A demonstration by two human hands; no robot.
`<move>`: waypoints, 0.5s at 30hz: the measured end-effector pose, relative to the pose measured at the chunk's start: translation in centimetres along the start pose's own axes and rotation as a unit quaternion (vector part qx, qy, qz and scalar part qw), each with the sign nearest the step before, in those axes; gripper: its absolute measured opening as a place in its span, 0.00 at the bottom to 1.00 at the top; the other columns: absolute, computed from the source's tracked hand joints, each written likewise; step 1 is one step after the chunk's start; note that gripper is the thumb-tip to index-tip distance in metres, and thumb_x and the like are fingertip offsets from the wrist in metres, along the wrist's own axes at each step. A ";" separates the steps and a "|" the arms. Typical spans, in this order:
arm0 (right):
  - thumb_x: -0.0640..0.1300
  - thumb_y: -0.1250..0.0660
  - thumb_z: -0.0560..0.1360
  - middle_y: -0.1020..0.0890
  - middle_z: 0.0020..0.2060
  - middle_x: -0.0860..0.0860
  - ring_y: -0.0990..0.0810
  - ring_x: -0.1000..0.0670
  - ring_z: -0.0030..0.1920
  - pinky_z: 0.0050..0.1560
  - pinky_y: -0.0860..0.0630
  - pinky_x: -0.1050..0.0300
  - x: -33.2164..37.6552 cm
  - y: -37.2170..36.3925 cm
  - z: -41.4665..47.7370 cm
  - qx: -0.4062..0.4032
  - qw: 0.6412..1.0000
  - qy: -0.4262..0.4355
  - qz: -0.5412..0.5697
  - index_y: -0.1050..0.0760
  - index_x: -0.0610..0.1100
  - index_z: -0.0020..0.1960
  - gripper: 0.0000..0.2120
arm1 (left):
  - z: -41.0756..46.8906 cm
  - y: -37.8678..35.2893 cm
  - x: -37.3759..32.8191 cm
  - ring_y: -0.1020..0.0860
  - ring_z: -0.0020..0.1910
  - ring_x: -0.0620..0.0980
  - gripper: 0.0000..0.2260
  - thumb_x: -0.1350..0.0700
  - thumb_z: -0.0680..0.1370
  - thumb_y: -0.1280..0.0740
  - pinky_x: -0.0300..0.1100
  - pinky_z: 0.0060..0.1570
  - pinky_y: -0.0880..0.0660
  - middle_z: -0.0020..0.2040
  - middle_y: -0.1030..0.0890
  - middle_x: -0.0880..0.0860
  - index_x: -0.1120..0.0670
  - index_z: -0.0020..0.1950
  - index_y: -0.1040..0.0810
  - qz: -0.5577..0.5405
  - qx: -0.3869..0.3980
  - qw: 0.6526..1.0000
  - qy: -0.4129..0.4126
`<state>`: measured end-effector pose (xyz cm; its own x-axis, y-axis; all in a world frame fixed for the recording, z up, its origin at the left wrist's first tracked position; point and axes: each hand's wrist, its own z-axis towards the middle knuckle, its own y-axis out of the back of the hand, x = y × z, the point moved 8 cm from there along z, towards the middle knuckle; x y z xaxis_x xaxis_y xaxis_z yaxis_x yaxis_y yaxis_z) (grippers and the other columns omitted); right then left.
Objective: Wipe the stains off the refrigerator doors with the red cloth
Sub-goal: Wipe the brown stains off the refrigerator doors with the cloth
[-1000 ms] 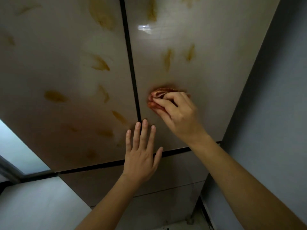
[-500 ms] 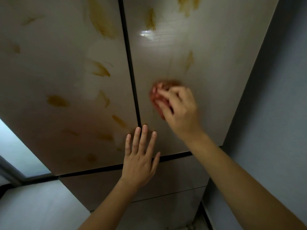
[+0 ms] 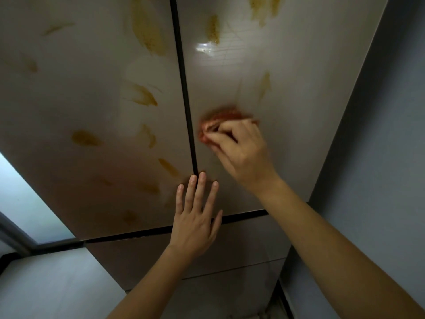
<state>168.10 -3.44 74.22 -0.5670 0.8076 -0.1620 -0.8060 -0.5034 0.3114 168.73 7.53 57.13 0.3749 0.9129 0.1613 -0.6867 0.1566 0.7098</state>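
The glossy beige refrigerator fills the view, with a left door and a right door split by a dark vertical gap. Several yellow-brown stains mark the left door. The right door carries a streak and smears near the top. My right hand presses the bunched red cloth against the right door, just right of the gap; the cloth is blurred. My left hand lies flat with fingers spread on the lower part of the doors, below the cloth.
A grey-blue wall stands close on the right of the refrigerator. Lower drawer fronts sit under a dark horizontal gap. At the left are a bright window pane and a pale surface.
My right hand rubbed the cloth up and back on the right door, and the stain left of the remaining streak is gone. The left hand stays flat on the door.
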 end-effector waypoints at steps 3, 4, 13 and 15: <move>0.40 0.28 0.78 0.18 0.47 0.46 0.22 0.44 0.45 0.44 0.27 0.49 0.5 -1.1 -4.6 0.053 0.997 0.049 -0.013 0.16 0.44 0.54 0.05 | 0.0 0.1 0.0 0.51 0.81 0.61 0.33 0.43 0.81 0.37 0.62 0.77 0.47 0.82 0.50 0.62 0.55 0.81 0.42 0.003 -0.001 1.000 -0.003; 0.39 0.28 0.79 0.18 0.47 0.46 0.22 0.45 0.45 0.44 0.27 0.49 0.4 -1.2 -5.6 0.068 0.996 0.061 -0.018 0.17 0.44 0.54 0.05 | 0.0 0.1 0.1 0.51 0.81 0.61 0.33 0.43 0.81 0.37 0.62 0.77 0.47 0.82 0.51 0.62 0.55 0.81 0.42 0.004 0.000 1.000 -0.004; 0.41 0.32 0.82 0.21 0.47 0.41 0.23 0.41 0.46 0.51 0.21 0.47 -3.2 2.8 1.6 -0.036 0.999 -0.021 -0.025 0.19 0.38 0.59 0.09 | 0.0 0.0 0.0 0.50 0.81 0.62 0.32 0.43 0.81 0.37 0.63 0.77 0.47 0.82 0.49 0.61 0.55 0.81 0.39 -0.002 -0.002 1.000 0.003; 0.41 0.30 0.80 0.21 0.47 0.40 0.23 0.42 0.48 0.55 0.23 0.55 -4.6 4.2 4.0 -0.087 0.993 -0.074 -0.022 0.19 0.37 0.59 0.10 | 0.0 -0.2 0.0 0.50 0.81 0.62 0.32 0.43 0.81 0.36 0.63 0.77 0.47 0.82 0.49 0.62 0.55 0.81 0.40 -0.001 0.000 1.000 0.004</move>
<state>167.99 -8.08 80.03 -0.5094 0.8601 -0.0285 -0.8542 -0.5013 0.1378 168.87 7.52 57.05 0.3712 0.9154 0.1557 -0.6867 0.1578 0.7096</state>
